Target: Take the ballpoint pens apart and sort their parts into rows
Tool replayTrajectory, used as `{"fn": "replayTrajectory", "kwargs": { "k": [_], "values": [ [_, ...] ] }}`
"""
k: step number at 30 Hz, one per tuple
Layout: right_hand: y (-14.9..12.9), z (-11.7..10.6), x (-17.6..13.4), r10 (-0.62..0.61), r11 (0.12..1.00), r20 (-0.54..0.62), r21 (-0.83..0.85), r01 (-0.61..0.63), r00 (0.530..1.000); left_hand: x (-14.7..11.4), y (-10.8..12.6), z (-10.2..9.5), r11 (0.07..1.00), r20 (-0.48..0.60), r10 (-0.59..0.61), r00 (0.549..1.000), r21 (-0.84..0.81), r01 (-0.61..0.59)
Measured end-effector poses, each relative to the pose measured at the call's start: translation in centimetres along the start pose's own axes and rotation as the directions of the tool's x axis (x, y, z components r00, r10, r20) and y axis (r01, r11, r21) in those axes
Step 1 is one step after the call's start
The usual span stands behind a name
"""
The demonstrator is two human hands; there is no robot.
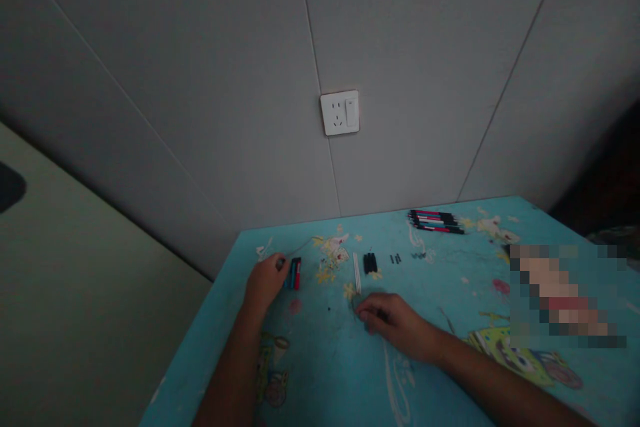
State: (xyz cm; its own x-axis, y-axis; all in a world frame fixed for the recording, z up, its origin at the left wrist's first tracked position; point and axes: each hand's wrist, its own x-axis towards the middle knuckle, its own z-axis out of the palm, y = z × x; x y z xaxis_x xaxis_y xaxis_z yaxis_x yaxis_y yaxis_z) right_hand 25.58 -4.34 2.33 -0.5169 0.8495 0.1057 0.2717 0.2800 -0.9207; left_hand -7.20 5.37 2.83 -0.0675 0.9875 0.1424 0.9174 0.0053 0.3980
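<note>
My left hand (265,283) rests at the left of the table, its fingers curled beside a small row of blue and red pen barrels (296,273). A dark bit shows at its fingertips, too small to name. Further right, my right hand (393,323) lies low over the cloth with thumb and forefinger pinched together; what they hold, if anything, is hidden. Just beyond those fingertips lie thin white pen refills (357,272). Beside the refills sit short black tubes (370,263), then small dark pieces (395,259) and tiny springs (419,255).
Several pens (435,221) with dark, red and white parts lie in a stack near the wall. The table has a blue cartoon-print cover (320,360). A white socket plate (340,113) is on the grey wall. A blurred patch (567,297) covers something at the right.
</note>
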Motion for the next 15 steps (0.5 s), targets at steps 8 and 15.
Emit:
{"fn": "replayTrajectory", "kwargs": {
  "k": [8,15],
  "values": [
    [0.0,0.0,0.0,-0.004,0.999,0.007,-0.039,0.005,1.0,0.0,-1.1,-0.2,0.997,0.07,0.061,0.996,0.048,-0.064],
    [0.2,0.2,-0.1,-0.022,0.998,0.005,-0.052,0.023,1.0,0.0,-1.4,0.1,0.996,0.147,0.067,0.987,0.045,-0.074]
  ]
}}
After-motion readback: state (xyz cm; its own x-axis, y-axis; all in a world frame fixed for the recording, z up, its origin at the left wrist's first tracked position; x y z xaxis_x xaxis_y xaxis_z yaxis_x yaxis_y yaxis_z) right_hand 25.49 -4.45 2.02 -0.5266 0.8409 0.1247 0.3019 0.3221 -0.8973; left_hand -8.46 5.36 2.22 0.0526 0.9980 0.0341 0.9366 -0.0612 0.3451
